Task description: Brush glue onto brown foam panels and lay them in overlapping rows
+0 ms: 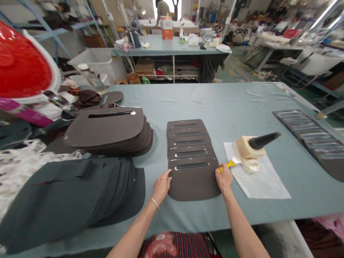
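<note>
Several dark brown flat panels (195,184) with rounded corners lie overlapped in a stepped row in front of me. Each has a narrow slot near its top, with small white glossy spots around some slots. At the nearest panel's left edge, my left hand (161,187) has its fingertips and thumb closed on the rim. My right hand (224,178) is closed around a yellow-handled brush (230,163) and touches the same panel's right edge. White paste covers the brush's head. It lies beside a cream-coloured block-shaped container (245,146) with a black tapered piece, on a white sheet (264,184).
To the left are a stack of slotted brown panels (115,130) and a pile of dark green pieces (72,193). Another overlapped row of panels (309,134) lies far right. A clear bottle (92,79) leans behind the stack. A person (162,9) stands at a back table.
</note>
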The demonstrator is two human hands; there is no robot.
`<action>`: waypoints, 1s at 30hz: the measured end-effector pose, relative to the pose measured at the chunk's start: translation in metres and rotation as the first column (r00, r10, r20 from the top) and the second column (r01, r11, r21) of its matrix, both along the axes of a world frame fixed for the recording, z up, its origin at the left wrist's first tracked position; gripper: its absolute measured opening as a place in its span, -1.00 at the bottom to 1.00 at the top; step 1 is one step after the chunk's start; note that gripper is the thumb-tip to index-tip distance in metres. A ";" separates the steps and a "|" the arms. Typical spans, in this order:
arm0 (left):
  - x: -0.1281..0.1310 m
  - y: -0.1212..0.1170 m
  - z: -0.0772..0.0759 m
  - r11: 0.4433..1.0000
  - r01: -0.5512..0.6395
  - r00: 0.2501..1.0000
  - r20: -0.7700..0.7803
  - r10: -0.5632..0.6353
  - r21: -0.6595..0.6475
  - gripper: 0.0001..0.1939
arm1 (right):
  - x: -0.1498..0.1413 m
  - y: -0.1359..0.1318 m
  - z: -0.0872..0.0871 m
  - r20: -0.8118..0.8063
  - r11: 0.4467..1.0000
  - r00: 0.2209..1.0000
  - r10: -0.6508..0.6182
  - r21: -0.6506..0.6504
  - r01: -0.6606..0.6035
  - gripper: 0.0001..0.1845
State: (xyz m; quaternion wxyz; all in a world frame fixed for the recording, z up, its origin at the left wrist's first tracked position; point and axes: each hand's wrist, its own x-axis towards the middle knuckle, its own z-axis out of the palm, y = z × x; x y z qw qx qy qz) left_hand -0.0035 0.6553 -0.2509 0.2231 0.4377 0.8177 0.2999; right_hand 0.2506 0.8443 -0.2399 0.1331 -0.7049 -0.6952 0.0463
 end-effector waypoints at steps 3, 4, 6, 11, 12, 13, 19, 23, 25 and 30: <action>0.002 0.000 -0.001 0.999 0.027 0.995 -0.094 -0.031 -0.040 -0.59 | 0.001 0.000 0.001 0.007 0.999 1.000 -0.022 -0.049 0.023 -0.79; 0.003 0.000 -0.001 0.998 0.033 0.993 -0.108 -0.038 -0.049 -0.59 | 0.001 -0.001 0.002 0.009 0.998 1.000 -0.027 -0.063 0.028 -0.78; 0.004 0.000 -0.002 0.998 0.035 0.991 -0.128 -0.042 -0.060 -0.59 | 0.001 -0.001 0.002 0.016 0.997 0.999 -0.030 -0.076 0.031 -0.77; 0.008 -0.003 -0.001 0.999 0.011 0.982 -0.190 -0.020 -0.053 -0.58 | 0.004 0.001 -0.002 0.025 0.997 0.999 -0.026 -0.079 0.028 -0.74; 0.009 -0.003 0.000 0.999 0.009 0.982 -0.187 -0.018 -0.050 -0.58 | 0.005 0.002 -0.004 0.025 0.997 0.999 -0.026 -0.078 0.027 -0.73; 0.010 -0.003 0.001 0.999 0.008 0.984 -0.176 -0.015 -0.045 -0.58 | 0.006 0.003 -0.006 0.024 0.997 0.999 -0.022 -0.077 0.024 -0.72; 0.008 0.000 0.001 0.997 -0.070 0.997 -0.011 0.070 0.033 -0.61 | 0.014 0.013 -0.013 0.008 0.998 1.000 -0.023 -0.059 0.023 -0.71; 0.005 0.002 -0.001 0.987 -0.131 0.984 0.133 0.117 0.097 -0.64 | 0.015 0.013 -0.009 0.000 0.998 1.000 -0.011 -0.055 0.011 -0.73; 0.004 0.003 -0.003 0.983 -0.147 0.978 0.167 0.129 0.105 -0.65 | 0.015 0.012 -0.007 0.002 0.999 1.000 -0.001 -0.043 0.002 -0.75; 0.003 0.004 -0.008 0.988 -0.101 0.988 0.125 0.086 0.119 -0.64 | 0.015 0.011 -0.009 0.004 1.000 1.000 -0.004 -0.003 0.004 -0.78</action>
